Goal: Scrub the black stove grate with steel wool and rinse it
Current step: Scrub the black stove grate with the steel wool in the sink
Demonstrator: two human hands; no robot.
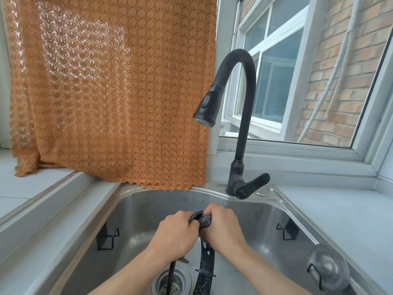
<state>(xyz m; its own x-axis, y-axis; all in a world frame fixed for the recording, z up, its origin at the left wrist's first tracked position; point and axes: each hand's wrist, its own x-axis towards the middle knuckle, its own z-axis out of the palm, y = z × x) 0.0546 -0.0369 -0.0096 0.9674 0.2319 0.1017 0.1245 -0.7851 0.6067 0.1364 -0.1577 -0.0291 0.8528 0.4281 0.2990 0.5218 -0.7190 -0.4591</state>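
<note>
Over the sink (pixel 265 211), the left hand (pixel 174 235) had its grip closed round the top of the black grate (pixel 205 267), which stood upright above the drain (pixel 170 282) at six o'clock. The right hand (pixel 223 228) pinched the steel wool (pixel 205 219) against it. The grate looked soapy, so a hard stroke could twist it loose, and the wire could scrape knuckles. The tap (pixel 240 124) at twelve o'clock ran dry.

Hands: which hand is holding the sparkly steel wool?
The right hand grips the steel wool against the top of the black grate. The left hand holds only the grate.
</note>
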